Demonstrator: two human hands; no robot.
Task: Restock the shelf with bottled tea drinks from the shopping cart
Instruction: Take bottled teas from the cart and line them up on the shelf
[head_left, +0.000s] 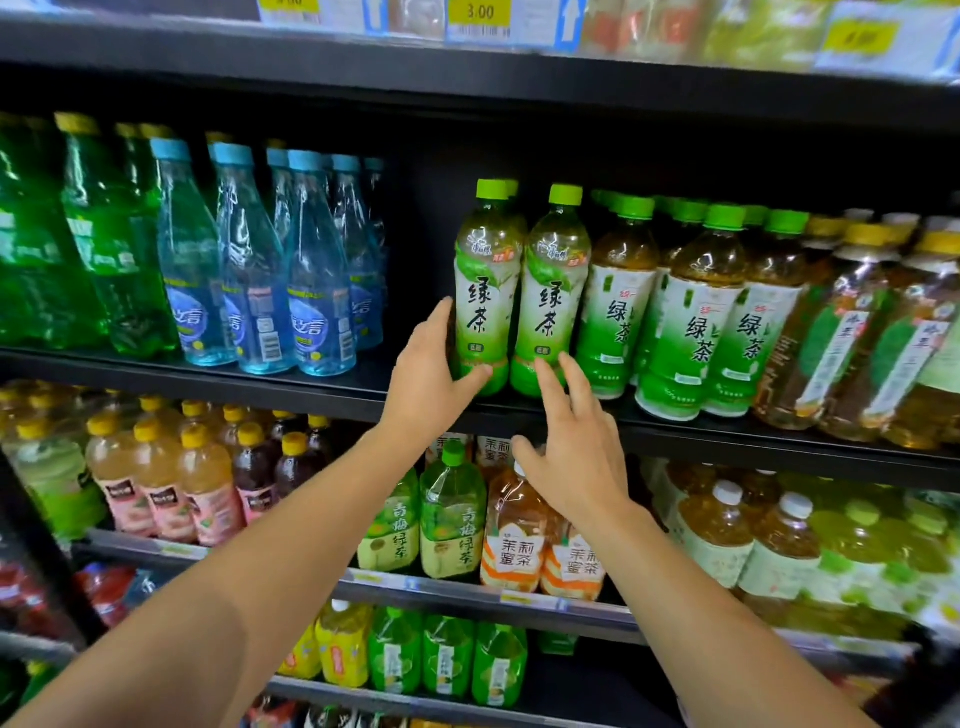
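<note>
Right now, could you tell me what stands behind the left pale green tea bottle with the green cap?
Behind the left pale green tea bottle, another green cap peeks out, so one more bottle stands there. Its body is hidden.

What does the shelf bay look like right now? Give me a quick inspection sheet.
Surface: black shelf, gap left of the teas.
Job's things: two green tea bottles, left bottle and right bottle, upright at the shelf front.
Clutter: nothing seen.
Grippers: left hand wraps the left bottle's base; right hand open, fingertips at the right bottle's base.
Cables: nothing seen.
Surroundings: blue water bottles at left, price tags above, more drinks below; cart not in view.
</note>
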